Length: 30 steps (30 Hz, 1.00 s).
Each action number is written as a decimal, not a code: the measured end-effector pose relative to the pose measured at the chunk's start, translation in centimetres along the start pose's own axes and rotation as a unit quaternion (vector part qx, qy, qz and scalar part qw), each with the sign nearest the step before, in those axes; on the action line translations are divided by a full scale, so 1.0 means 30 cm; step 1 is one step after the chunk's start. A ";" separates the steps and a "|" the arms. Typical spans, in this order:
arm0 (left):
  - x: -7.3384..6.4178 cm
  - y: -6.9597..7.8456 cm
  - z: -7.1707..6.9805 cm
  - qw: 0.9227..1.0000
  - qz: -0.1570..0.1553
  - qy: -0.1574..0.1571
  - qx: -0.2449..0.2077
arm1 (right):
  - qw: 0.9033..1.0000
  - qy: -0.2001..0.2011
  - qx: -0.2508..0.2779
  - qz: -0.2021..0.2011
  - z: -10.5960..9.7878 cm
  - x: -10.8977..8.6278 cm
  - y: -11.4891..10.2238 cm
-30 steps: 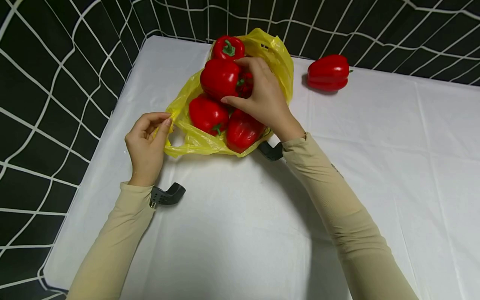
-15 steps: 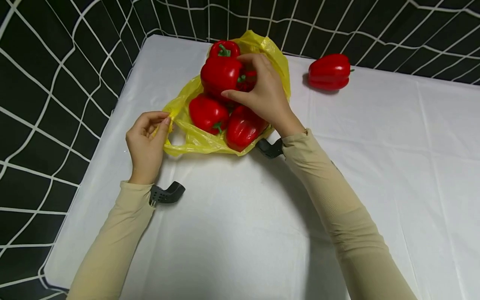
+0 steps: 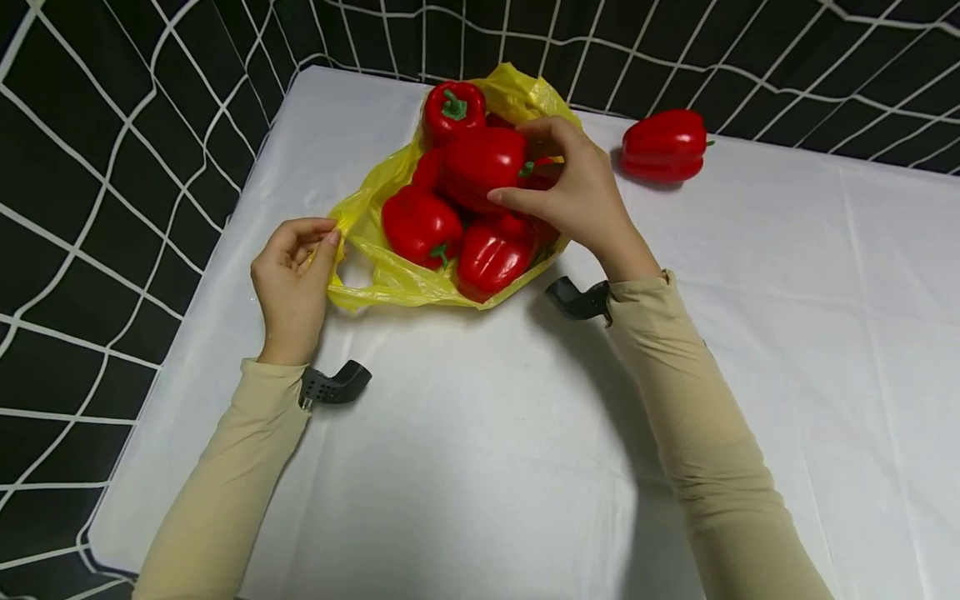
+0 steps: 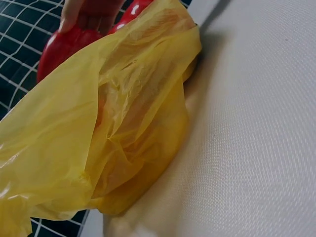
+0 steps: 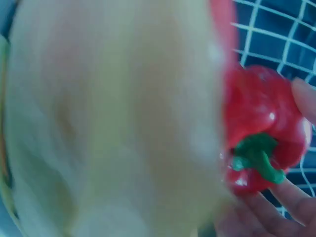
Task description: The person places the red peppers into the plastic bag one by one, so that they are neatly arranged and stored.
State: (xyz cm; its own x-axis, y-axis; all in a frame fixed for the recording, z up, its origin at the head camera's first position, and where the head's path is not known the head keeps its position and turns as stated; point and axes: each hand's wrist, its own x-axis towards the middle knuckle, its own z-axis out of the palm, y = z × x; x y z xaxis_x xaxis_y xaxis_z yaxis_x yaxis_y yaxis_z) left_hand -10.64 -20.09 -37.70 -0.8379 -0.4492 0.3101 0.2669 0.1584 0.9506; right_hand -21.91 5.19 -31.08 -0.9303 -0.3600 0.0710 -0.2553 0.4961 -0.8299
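Observation:
My left hand (image 3: 292,279) pinches a handle of a yellow plastic bag (image 3: 405,287) between thumb and fingers. Several red bell peppers lie in the bag's mouth, among them one at the back (image 3: 455,107), one at front left (image 3: 420,225) and one at front right (image 3: 495,260). Above the pile, my right hand (image 3: 585,187) grips another red bell pepper (image 3: 480,162), its green stem towards the palm. In the right wrist view the held pepper (image 5: 261,108) sits between thumb and fingers, partly covered by blurred bag plastic. The left wrist view is mostly the bag's side (image 4: 148,113).
One more red bell pepper (image 3: 663,146) lies outside the bag on the white tablecloth (image 3: 465,433), near the back edge. A black screen with a white net (image 3: 705,58) stands along the back and left sides of the table.
My right hand has moved right with the held pepper, which now lies over the middle of the pile. The left hand keeps its pinch on the bag, almost still.

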 end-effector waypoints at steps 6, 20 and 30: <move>-0.003 0.003 0.002 1.000 -0.008 0.004 -0.008 | 1.000 -0.021 -0.008 0.012 -0.019 -0.003 0.004; -0.002 0.006 0.006 1.000 -0.008 -0.003 -0.005 | 0.999 0.026 0.026 -0.024 -0.050 -0.016 0.015; -0.001 0.003 0.005 1.000 -0.011 -0.004 -0.024 | 0.987 0.145 0.070 -0.027 -0.132 -0.038 0.088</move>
State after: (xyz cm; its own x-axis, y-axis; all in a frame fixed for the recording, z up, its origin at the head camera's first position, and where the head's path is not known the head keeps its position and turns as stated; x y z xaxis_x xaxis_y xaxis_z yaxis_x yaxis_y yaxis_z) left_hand -10.66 -19.93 -37.64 -0.8478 -0.4448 0.2886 0.2698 0.1067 0.9570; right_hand -22.57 10.05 -31.17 -0.9580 -0.1311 0.2550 -0.2857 0.3609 -0.8878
